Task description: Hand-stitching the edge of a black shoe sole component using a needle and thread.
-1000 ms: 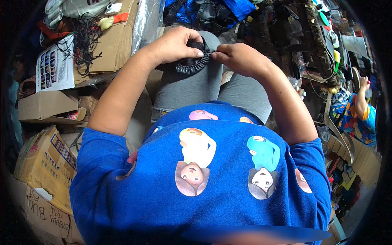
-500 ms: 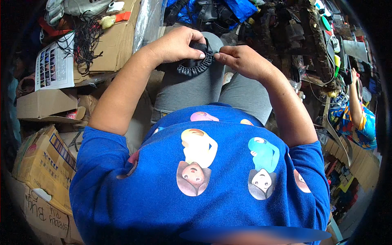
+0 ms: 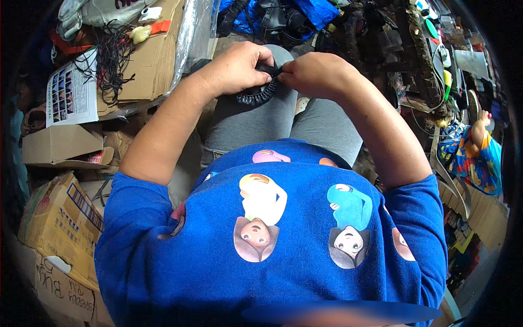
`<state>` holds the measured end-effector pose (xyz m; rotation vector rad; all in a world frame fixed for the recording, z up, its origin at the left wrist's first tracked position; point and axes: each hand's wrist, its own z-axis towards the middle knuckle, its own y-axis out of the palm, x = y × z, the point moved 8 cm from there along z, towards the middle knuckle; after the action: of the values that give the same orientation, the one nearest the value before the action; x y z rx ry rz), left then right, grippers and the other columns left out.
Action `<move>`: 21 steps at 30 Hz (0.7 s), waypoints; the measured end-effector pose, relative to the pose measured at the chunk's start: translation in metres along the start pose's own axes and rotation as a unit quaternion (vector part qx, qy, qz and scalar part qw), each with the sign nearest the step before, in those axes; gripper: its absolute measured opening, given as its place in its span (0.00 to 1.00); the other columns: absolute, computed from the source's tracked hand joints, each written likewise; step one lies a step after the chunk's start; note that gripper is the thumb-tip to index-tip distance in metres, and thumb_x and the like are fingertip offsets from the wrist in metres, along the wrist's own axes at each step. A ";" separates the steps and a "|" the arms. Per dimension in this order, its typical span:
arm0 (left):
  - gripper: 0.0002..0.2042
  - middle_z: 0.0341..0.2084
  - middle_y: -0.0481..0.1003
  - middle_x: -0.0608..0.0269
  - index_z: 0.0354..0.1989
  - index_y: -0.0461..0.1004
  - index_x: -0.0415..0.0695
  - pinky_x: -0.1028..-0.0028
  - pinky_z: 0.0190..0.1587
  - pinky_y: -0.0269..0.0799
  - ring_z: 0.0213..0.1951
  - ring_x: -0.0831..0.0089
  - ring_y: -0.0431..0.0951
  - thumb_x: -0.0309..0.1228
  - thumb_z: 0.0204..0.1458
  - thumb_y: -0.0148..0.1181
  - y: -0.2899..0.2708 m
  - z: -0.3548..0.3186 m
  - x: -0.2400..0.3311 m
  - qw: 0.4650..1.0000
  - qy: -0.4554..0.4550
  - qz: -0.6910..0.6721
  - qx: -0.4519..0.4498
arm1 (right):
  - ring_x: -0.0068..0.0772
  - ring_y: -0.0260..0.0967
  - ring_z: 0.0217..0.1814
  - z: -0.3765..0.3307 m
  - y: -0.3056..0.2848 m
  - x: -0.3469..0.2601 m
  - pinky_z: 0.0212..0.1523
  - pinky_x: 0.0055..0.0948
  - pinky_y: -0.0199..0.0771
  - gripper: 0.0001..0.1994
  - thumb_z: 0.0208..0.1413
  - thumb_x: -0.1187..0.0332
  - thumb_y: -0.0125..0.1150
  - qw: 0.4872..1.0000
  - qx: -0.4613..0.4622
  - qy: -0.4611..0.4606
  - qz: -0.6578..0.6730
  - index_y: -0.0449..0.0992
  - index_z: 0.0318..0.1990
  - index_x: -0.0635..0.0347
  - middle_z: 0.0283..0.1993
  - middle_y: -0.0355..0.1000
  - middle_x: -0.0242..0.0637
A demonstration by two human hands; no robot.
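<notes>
Over my left thigh [image 3: 242,122] is a black, shiny piece [image 3: 256,99] with a puckered, ribbed edge that looks like a leather shoe upper. My left hand [image 3: 237,68] grips it from the upper left, thumb on top and fingers curled over the far side. At its right edge, my right hand [image 3: 316,75] is closed in a pinch, with thumb and forefinger together against the ribbed rim. Whatever lies between those fingertips is too small to make out. Both hands partly cover the piece.
To the left lie flat cardboard [image 3: 155,65], a tangle of black cords [image 3: 113,71], a printed sheet [image 3: 73,90] and an open carton [image 3: 62,141]. Black shoes [image 3: 272,19] rest on blue plastic [image 3: 321,13] ahead. At right, another person's arm [image 3: 479,131] shows beside cluttered shelves.
My right hand has moved left, closer to my left hand and against the piece's rim. The piece's opening looks narrower. The other person's arm at right has lowered.
</notes>
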<state>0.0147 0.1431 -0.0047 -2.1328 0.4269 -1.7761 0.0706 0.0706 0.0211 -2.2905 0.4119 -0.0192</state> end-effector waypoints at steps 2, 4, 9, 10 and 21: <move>0.08 0.24 0.75 0.52 0.29 0.73 0.37 0.70 0.34 0.69 0.29 0.64 0.76 0.24 0.40 0.60 -0.005 -0.004 0.014 0.995 0.033 0.056 0.070 | 0.42 0.73 0.44 0.002 0.001 -0.004 0.45 0.37 0.71 0.15 0.55 0.59 0.45 1.000 -0.006 0.023 -0.021 0.78 0.39 0.54 0.41 0.75 0.42; 0.07 0.25 0.74 0.50 0.28 0.73 0.37 0.67 0.35 0.69 0.31 0.59 0.75 0.24 0.38 0.59 -0.002 -0.008 0.023 0.987 0.073 0.097 0.103 | 0.37 0.74 0.45 0.002 0.006 -0.008 0.44 0.36 0.73 0.14 0.53 0.64 0.46 0.998 0.002 0.044 -0.036 0.79 0.37 0.54 0.42 0.76 0.39; 0.06 0.25 0.72 0.50 0.25 0.71 0.37 0.62 0.36 0.67 0.33 0.52 0.72 0.23 0.36 0.57 -0.004 -0.013 0.048 0.968 0.112 0.164 0.153 | 0.41 0.74 0.45 -0.004 0.021 -0.005 0.43 0.38 0.73 0.15 0.54 0.65 0.45 0.990 0.101 0.073 0.073 0.72 0.45 0.61 0.42 0.75 0.46; 0.06 0.24 0.71 0.50 0.24 0.70 0.37 0.62 0.36 0.67 0.33 0.52 0.72 0.24 0.37 0.57 -0.004 -0.014 0.051 0.969 0.108 0.165 0.150 | 0.44 0.73 0.45 0.000 0.024 -0.003 0.44 0.40 0.72 0.15 0.54 0.65 0.46 0.987 0.104 0.060 0.111 0.71 0.45 0.62 0.43 0.74 0.47; 0.09 0.30 0.72 0.55 0.32 0.71 0.38 0.65 0.45 0.65 0.39 0.58 0.71 0.27 0.42 0.61 -0.012 -0.041 0.033 0.955 0.044 0.208 0.206 | 0.33 0.71 0.38 -0.075 0.026 0.081 0.40 0.35 0.69 0.25 0.57 0.51 0.50 0.899 0.088 0.008 0.429 0.67 0.53 0.61 0.41 0.73 0.42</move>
<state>-0.0199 0.1372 0.0368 -1.5490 0.4416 -1.5565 0.1290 -0.0236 0.0446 -1.7607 1.3324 0.3525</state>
